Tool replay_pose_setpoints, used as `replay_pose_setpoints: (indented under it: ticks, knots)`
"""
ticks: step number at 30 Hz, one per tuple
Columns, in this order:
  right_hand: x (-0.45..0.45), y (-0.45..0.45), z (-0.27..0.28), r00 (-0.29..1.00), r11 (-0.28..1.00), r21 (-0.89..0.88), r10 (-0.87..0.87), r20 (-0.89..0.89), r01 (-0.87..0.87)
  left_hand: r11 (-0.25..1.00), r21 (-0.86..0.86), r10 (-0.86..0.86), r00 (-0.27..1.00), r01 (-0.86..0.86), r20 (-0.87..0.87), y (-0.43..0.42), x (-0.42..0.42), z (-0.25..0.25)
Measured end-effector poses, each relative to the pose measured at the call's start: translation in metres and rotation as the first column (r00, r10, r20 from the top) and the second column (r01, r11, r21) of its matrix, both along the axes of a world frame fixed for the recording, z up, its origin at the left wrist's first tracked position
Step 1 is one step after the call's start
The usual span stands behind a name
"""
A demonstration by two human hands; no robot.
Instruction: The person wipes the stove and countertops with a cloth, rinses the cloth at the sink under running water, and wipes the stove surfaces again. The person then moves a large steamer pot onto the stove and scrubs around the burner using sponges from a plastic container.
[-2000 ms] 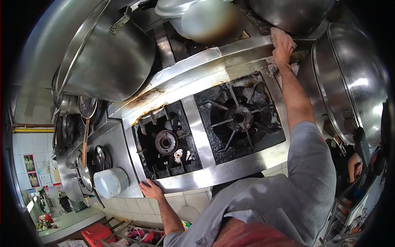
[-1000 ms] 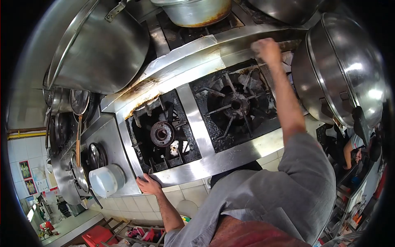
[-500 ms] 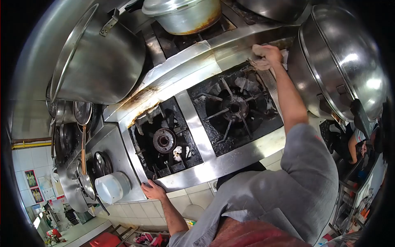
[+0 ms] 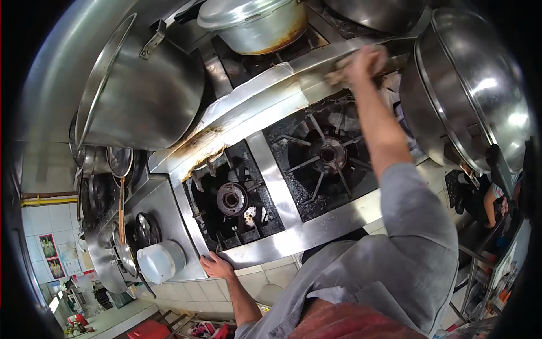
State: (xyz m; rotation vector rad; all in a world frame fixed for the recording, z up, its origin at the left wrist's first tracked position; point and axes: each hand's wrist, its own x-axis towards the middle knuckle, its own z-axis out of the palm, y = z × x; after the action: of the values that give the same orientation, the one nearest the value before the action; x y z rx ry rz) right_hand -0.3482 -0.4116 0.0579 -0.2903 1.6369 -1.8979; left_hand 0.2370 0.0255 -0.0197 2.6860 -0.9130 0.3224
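My right hand (image 4: 366,63) is smeared by motion at the steel back ledge (image 4: 316,79) of the stove, with its fingers closed on a pale cloth (image 4: 337,75). Below it lies the right burner (image 4: 328,155) with its black grate. To the left sits the smaller left burner (image 4: 232,199). My left hand (image 4: 217,265) rests on the stove's front left corner, fingers apart, holding nothing. Brown stains mark the ledge behind the left burner.
A large steel pot (image 4: 141,90) stands at the upper left, a lidded pot (image 4: 259,28) behind the ledge. Big steel bowls (image 4: 480,96) lean at the right. A translucent container (image 4: 161,261) is on the left counter. Another person's arm (image 4: 490,208) shows at far right.
My right hand with the cloth has gone from the far right corner to the ledge's front face, then slightly left and up along it. My left hand stays on the stove's corner.
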Motion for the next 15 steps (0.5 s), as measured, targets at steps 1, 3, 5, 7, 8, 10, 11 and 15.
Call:
replay_pose_setpoints:
  ticks: [1, 3, 5, 7, 8, 10, 11, 15]
  knots:
    - [-0.042, 0.010, 0.034, 0.966, 0.996, -0.084, 0.013, 0.260, 0.010, 1.000, 0.006, 0.013, 1.000, -0.013, 0.009, -0.001, -0.004, 0.003]
    - [-0.120, -0.049, -0.046, 0.991, 0.986, -0.101, -0.133, 0.026, 0.134, 1.000, 0.004, 0.021, 1.000, -0.021, 0.001, -0.002, -0.003, 0.003]
    - [-0.109, -0.036, -0.046, 0.976, 0.897, -0.435, 0.013, 0.217, 0.085, 1.000, 0.010, 0.020, 1.000, -0.020, -0.011, -0.001, -0.005, 0.005]
    - [-0.028, 0.017, 0.011, 0.907, 0.873, -0.487, 0.191, 0.374, 0.016, 1.000, -0.002, 0.021, 0.999, -0.022, -0.031, -0.003, -0.010, 0.010]
    - [0.008, 0.011, -0.001, 0.949, 0.867, -0.497, 0.120, 0.292, 0.043, 1.000, -0.003, 0.012, 0.999, -0.012, -0.034, -0.003, -0.010, 0.009]
    - [0.078, -0.003, -0.024, 0.991, 0.853, -0.512, -0.045, 0.126, 0.104, 1.000, 0.005, 0.001, 1.000, -0.001, -0.009, 0.000, -0.004, 0.005]
    - [0.118, 0.008, -0.011, 0.987, 0.974, -0.225, -0.006, -0.164, -0.031, 1.000, 0.025, -0.005, 1.000, 0.005, -0.012, 0.001, -0.003, 0.004]
    - [0.067, -0.012, 0.010, 0.839, 0.980, 0.153, -0.025, -0.544, 0.128, 0.999, 0.036, -0.012, 1.000, 0.012, 0.011, 0.001, -0.003, 0.003]
